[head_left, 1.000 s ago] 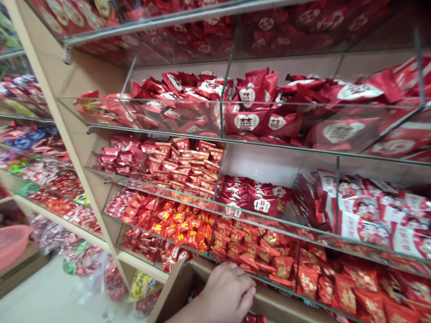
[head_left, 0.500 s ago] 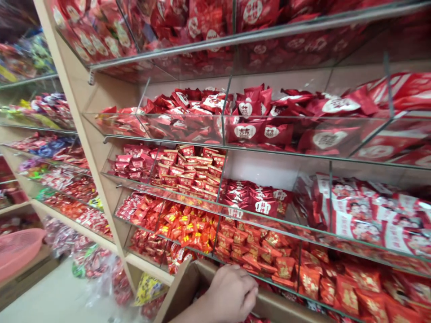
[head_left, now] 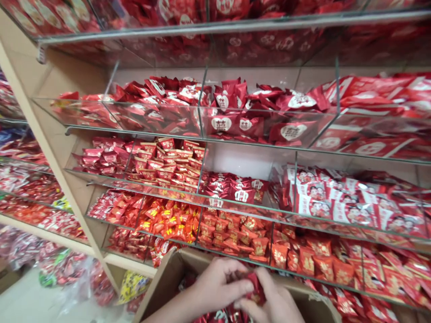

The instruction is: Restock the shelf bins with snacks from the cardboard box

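Both hands meet over an open cardboard box (head_left: 168,269) at the bottom centre. My left hand (head_left: 224,282) comes in from the lower left, its fingers and thumb around the left side of a small dark red packet (head_left: 255,289). From the right, my right hand (head_left: 274,300) has its fingers on the other side of the same packet. More red wrapped packets (head_left: 218,316) lie in the box below the hands, partly hidden by them.
Glass-fronted shelves (head_left: 242,208) full of red and orange packets rise behind the box. A wooden upright (head_left: 50,148) stands at the left. Bagged sweets (head_left: 63,269) and a yellow bag (head_left: 133,285) lie low at the left.
My right hand has come into view and both hands are now at a red packet. The view has shifted right, so the shelves appear further left and the pink basket is out of view.
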A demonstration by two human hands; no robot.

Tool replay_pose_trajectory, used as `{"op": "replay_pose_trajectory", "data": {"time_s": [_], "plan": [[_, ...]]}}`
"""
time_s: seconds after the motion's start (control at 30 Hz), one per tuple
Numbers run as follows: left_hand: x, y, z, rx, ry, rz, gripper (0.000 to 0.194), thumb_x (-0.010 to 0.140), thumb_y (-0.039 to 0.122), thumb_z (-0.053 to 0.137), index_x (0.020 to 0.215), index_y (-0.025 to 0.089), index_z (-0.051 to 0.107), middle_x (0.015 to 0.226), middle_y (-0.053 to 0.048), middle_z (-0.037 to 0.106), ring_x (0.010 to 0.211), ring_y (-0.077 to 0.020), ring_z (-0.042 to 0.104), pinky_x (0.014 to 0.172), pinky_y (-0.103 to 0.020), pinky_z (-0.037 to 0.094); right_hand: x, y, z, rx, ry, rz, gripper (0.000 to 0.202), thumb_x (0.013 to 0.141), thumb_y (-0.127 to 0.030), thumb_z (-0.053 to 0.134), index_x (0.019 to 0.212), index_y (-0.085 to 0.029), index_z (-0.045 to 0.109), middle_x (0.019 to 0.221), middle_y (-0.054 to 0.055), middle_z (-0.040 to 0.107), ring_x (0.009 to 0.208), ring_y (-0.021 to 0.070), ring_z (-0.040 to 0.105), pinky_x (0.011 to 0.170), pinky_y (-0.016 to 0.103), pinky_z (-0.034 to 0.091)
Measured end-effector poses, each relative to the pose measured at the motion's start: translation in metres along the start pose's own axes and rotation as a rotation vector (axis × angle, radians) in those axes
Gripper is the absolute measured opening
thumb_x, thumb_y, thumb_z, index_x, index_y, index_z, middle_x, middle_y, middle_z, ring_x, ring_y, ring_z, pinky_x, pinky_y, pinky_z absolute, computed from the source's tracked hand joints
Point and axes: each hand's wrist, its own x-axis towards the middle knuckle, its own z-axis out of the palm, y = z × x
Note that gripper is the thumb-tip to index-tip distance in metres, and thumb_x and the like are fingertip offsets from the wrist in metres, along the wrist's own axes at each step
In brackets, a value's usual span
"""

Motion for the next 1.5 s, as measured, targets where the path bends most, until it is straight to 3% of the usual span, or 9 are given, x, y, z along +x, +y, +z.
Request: {"op": "replay_pose_trajectory", "data": {"time_s": [0.17, 0.3, 0.83, 0.97, 1.07, 1.17, 1.27, 1.4, 1.5], "plan": [[0.009, 0.004, 0.005, -0.249, 0.219, -0.042, 0.027, 0.071, 0.038, 0.061, 0.066, 0.011, 0.058, 0.054, 0.001, 0.057, 0.047, -0.0075, 0.050, 0.049, -0.018, 0.041, 0.007, -0.018, -0.019, 0.494, 0.123, 0.026, 0.038, 0.069, -0.041, 0.062, 0.098, -0.019, 0.050, 0.084, 0.004, 0.064, 0.075, 0.0182, 0.060, 0.068, 0.029, 0.047], [0.012, -0.002, 0.007, -0.373, 0.293, -0.075, 0.031, 0.071, 0.042, 0.061, 0.070, 0.012, 0.054, 0.052, 0.002, 0.056, 0.046, -0.0075, 0.052, 0.047, -0.018, 0.043, 0.011, -0.015, -0.018, 0.768, 0.143, 0.074, 0.023, 0.074, -0.036, 0.058, 0.088, -0.018, 0.059, 0.087, 0.005, 0.065, 0.081, 0.0168, 0.060, 0.077, 0.029, 0.047], [0.009, -0.011, 0.015, -0.594, 0.151, -0.095, 0.023, 0.069, 0.027, 0.068, 0.087, 0.015, 0.058, 0.077, 0.000, 0.061, 0.070, -0.0101, 0.057, 0.067, -0.024, 0.047, 0.002, 0.002, -0.007, 0.614, 0.264, 0.106, 0.032, 0.075, -0.043, 0.053, 0.097, -0.022, 0.065, 0.100, 0.009, 0.065, 0.095, 0.0241, 0.059, 0.086, 0.040, 0.045], [0.004, -0.008, 0.011, -0.906, 0.051, -0.217, 0.030, 0.071, 0.026, 0.067, 0.097, 0.021, 0.051, 0.080, 0.001, 0.059, 0.069, -0.0086, 0.059, 0.065, -0.023, 0.046, -0.007, 0.007, -0.014, 0.624, 0.197, 0.003, 0.038, 0.084, -0.043, 0.037, 0.112, -0.025, 0.056, 0.124, 0.008, 0.051, 0.113, 0.0231, 0.046, 0.096, 0.041, 0.037], [0.001, -0.007, 0.012, -1.004, -0.077, -0.348, 0.033, 0.071, 0.030, 0.068, 0.097, 0.022, 0.050, 0.082, 0.002, 0.059, 0.064, -0.0061, 0.059, 0.061, -0.019, 0.045, -0.007, 0.006, -0.017, 0.539, 0.090, -0.132, 0.044, 0.081, -0.036, 0.048, 0.124, -0.028, 0.044, 0.136, 0.006, 0.036, 0.124, 0.0225, 0.033, 0.100, 0.040, 0.032], [0.001, -0.010, 0.015, -0.832, -0.135, -0.429, 0.032, 0.074, 0.043, 0.059, 0.093, 0.020, 0.048, 0.068, 0.002, 0.059, 0.047, -0.0054, 0.055, 0.044, -0.015, 0.038, -0.004, 0.000, -0.021, 0.546, 0.054, -0.174, 0.032, 0.078, -0.032, 0.053, 0.109, -0.024, 0.056, 0.124, 0.009, 0.049, 0.114, 0.0230, 0.045, 0.094, 0.037, 0.039], [0.004, -0.009, 0.014, -0.518, 0.005, -0.356, 0.036, 0.077, 0.051, 0.051, 0.088, 0.017, 0.048, 0.062, 0.001, 0.058, 0.040, -0.0062, 0.050, 0.034, -0.014, 0.029, 0.000, -0.003, -0.027, 0.617, 0.119, -0.010, 0.023, 0.079, -0.034, 0.052, 0.095, -0.019, 0.060, 0.096, 0.008, 0.063, 0.086, 0.0193, 0.059, 0.076, 0.031, 0.047], [0.009, -0.002, 0.010, -0.398, 0.080, -0.161, 0.035, 0.072, 0.042, 0.059, 0.094, 0.015, 0.055, 0.067, 0.000, 0.058, 0.058, -0.0098, 0.055, 0.044, -0.016, 0.037, 0.002, 0.000, -0.026, 0.571, 0.133, 0.062, 0.022, 0.074, -0.038, 0.058, 0.079, -0.017, 0.061, 0.071, 0.001, 0.061, 0.069, 0.0159, 0.055, 0.065, 0.028, 0.045], [0.010, 0.001, 0.011, -0.354, 0.160, -0.106, 0.027, 0.070, 0.039, 0.062, 0.074, 0.012, 0.061, 0.059, 0.002, 0.055, 0.050, -0.0064, 0.049, 0.048, -0.017, 0.038, 0.001, 0.002, -0.019, 0.609, 0.088, 0.064, 0.022, 0.074, -0.039, 0.058, 0.078, -0.017, 0.061, 0.070, 0.000, 0.060, 0.068, 0.0151, 0.054, 0.066, 0.027, 0.043]]}}
